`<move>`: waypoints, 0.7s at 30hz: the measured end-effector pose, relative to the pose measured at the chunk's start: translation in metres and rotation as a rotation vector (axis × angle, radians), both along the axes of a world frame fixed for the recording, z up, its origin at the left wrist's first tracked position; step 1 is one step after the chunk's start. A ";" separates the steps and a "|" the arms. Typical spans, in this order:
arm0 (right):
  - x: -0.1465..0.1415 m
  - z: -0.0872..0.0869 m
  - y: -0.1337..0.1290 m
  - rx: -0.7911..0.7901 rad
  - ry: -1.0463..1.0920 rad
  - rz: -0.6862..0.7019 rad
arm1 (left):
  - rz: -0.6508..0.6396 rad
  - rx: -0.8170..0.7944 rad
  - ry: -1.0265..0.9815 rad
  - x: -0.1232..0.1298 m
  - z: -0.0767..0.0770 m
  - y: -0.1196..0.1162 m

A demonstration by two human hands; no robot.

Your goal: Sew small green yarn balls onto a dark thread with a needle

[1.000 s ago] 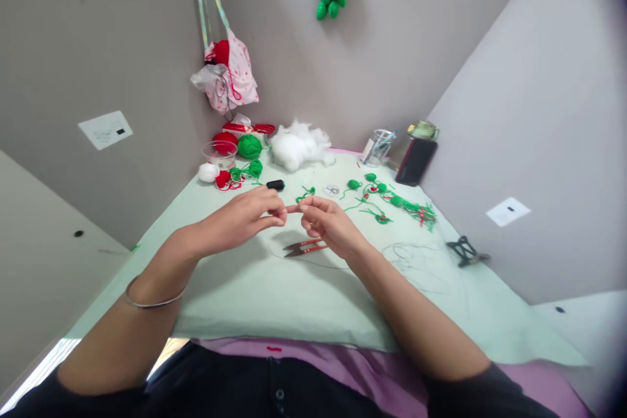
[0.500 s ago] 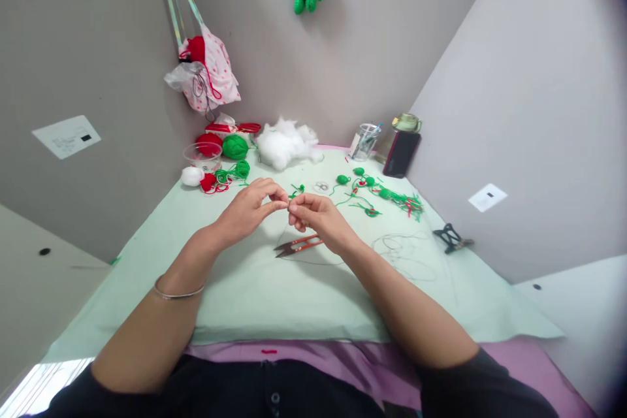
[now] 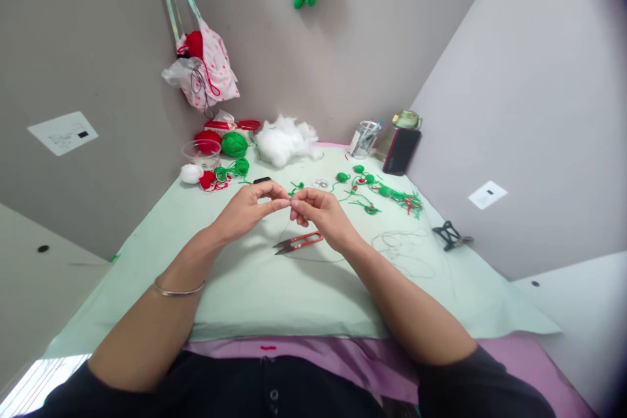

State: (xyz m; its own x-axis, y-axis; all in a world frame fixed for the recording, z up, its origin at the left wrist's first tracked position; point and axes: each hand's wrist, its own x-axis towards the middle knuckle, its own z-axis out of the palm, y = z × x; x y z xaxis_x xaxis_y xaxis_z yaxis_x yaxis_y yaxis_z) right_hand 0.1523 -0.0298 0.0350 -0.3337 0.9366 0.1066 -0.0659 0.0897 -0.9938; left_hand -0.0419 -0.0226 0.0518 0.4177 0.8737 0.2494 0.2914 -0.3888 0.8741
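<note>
My left hand (image 3: pixel 252 208) and my right hand (image 3: pixel 319 211) meet above the middle of the table, each pinching with thumb and fingertips. A thin grey thread (image 3: pixel 313 258) lies in a curve on the cloth and rises faintly to the pinched fingertips. Anything else between the fingers is too small to make out. Below my right hand lies a pair of orange-handled thread snips (image 3: pixel 298 243), blades pointing left. Just beyond my hands are a small green yarn piece (image 3: pixel 298 187) and a dark object (image 3: pixel 262 180) partly hidden behind my left hand.
Green crocheted pieces (image 3: pixel 385 191) with loose tails lie to the right, near a loose thread coil (image 3: pixel 404 251) and a black clip (image 3: pixel 450 235). White stuffing (image 3: pixel 287 142), a green yarn ball (image 3: pixel 234 144), a clear cup (image 3: pixel 364 139) and a phone (image 3: pixel 401 151) stand at the back.
My left hand's fingers have arched a little more, and the dark object behind it now shows. Both hands stay pinched together in nearly the same place. The view has shifted slightly.
</note>
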 end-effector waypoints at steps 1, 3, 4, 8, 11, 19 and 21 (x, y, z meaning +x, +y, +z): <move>0.000 0.000 -0.001 0.007 -0.008 0.003 | 0.005 0.002 -0.003 0.002 0.000 -0.001; -0.001 0.001 -0.002 0.013 -0.017 0.007 | 0.033 0.022 -0.005 0.003 -0.002 -0.001; -0.001 0.001 -0.002 0.013 -0.020 0.007 | 0.049 0.035 -0.003 0.003 -0.002 0.000; -0.001 0.001 -0.002 0.010 -0.028 0.012 | 0.093 0.072 -0.010 -0.001 -0.006 0.003; -0.001 0.001 -0.002 0.010 -0.030 0.019 | 0.100 0.072 -0.043 -0.002 -0.008 0.005; 0.000 0.001 0.000 0.006 -0.019 0.011 | 0.030 -0.043 -0.159 -0.004 -0.013 0.010; 0.000 0.002 -0.001 0.006 -0.013 0.017 | -0.039 -0.071 -0.141 -0.005 -0.013 0.010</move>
